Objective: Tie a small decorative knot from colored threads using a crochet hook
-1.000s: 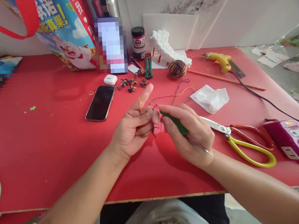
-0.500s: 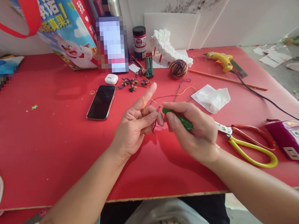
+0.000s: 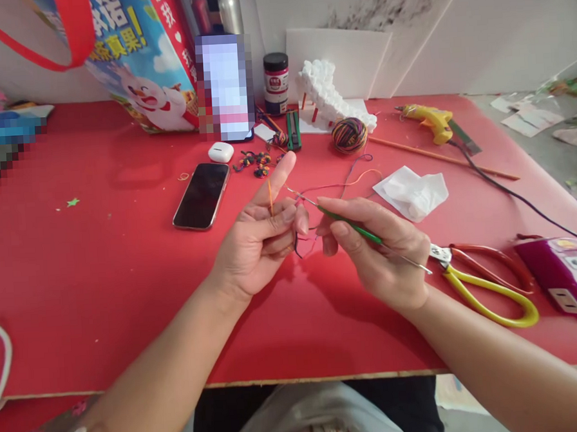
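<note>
Between thumb and fingers, my left hand (image 3: 260, 237) pinches a small piece of crocheted yarn (image 3: 300, 210), its index finger raised with an orange strand looped round it. A dark yarn tail hangs below the pinch. My right hand (image 3: 377, 243) is closed on the green handle of a crochet hook (image 3: 349, 224). The hook's metal tip points left past the left fingertips, beside the yarn; its other metal end juts out over the wrist. A loose strand runs back to the multicolored yarn ball (image 3: 349, 135). Small crocheted pieces (image 3: 260, 161) lie behind my left hand.
A phone (image 3: 202, 196) and a white earbud case (image 3: 221, 152) lie left. Pliers (image 3: 490, 283), a purple power socket box (image 3: 560, 276), crumpled tissue (image 3: 413, 192) and a yellow glue gun (image 3: 428, 119) are at right. A jar (image 3: 276, 83) and a bag (image 3: 151, 88) stand behind.
The crochet hook has turned in my right hand, so its metal tip now shows reaching up and left past the yarn. The view has shifted slightly.
</note>
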A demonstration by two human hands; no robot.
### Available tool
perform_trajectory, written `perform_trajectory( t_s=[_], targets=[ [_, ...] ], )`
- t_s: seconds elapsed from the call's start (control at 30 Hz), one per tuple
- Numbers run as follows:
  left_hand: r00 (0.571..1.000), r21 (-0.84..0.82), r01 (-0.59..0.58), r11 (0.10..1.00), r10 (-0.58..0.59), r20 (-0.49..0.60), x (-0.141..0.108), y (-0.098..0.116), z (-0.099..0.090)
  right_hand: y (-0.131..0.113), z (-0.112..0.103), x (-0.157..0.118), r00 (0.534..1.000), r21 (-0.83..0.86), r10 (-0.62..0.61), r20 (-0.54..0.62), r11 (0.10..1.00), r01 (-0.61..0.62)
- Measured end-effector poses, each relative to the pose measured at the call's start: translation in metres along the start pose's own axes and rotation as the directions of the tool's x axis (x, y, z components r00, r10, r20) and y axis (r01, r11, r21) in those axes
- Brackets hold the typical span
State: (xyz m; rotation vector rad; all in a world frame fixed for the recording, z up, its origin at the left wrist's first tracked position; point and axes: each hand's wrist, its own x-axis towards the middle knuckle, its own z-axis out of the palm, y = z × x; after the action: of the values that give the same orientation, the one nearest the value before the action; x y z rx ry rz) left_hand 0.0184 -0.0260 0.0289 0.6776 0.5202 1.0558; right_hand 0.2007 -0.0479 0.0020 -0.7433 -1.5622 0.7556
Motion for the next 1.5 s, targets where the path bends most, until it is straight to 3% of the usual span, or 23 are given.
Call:
perform_trajectory(
  t_s=[0.13,0.43,1.13,1.5],
  targets=[
    [1.0,0.02,-0.007,1.0,0.007,0.0,0.001,0.002,-0.001,-0.003,0.0,0.001,0.996,0.113,0.087,-0.011,0.99,-0.085],
    [1.0,0.04,-0.01,0.999,0.01,-0.002,0.001,0.003,-0.002,-0.007,-0.006,0.005,0.987,0.12,0.151,-0.052,0.982,-0.144],
    [0.999,0.096,-0.05,0.994,0.05,-0.003,0.003,0.005,-0.009,-0.012,-0.005,0.005,0.987,0.095,0.144,-0.072,0.986,-0.137],
    [0.998,0.0,-0.02,1.0,0.02,-0.056,0.002,0.008,-0.007,-0.015,-0.009,0.005,0.977,0.079,0.205,-0.064,0.977,-0.199]
  ],
)
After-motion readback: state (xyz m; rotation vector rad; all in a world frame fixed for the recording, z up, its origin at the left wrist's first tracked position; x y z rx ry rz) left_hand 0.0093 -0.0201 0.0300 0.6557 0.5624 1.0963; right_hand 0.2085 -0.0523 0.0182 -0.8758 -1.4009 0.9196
